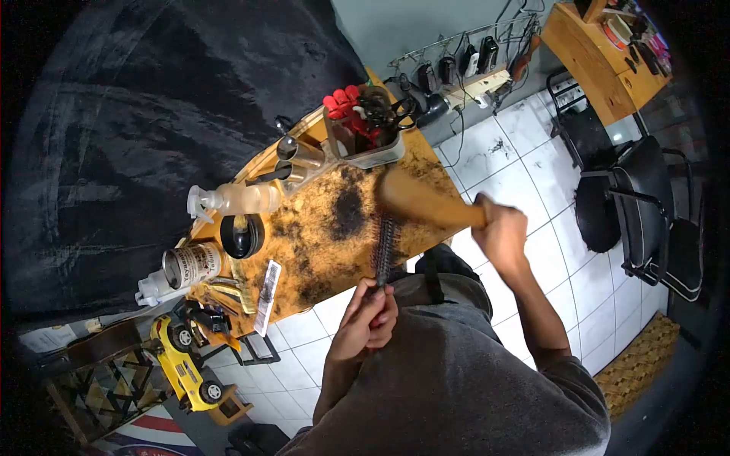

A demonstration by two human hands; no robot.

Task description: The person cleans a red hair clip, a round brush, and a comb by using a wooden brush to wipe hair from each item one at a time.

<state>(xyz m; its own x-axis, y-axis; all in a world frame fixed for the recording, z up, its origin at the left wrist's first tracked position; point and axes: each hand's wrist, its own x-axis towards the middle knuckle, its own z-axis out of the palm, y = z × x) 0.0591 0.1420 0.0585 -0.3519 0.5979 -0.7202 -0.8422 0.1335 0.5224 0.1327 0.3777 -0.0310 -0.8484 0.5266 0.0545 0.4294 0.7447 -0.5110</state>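
Note:
My left hand [363, 323] is closed around the handle of a round hairbrush [385, 251], whose dark bristles point up over the table. My right hand [502, 235] grips a wooden brush [430, 201] by its handle. Motion blurs its broad head, which overlaps the tip of the hairbrush in this view. Below both brushes lies the wooden tabletop [312, 228], strewn with dark hair clippings [348, 213].
A bin [380, 158] of red-handled tools and scissors stands at the table's back. Leftward are a spray bottle [243, 199], a dark round bowl [242, 237], a labelled jar [192, 264], a comb [243, 287] and a yellow toy truck [182, 365]. Clippers [449, 70] hang behind; black chairs [639, 197] stand right.

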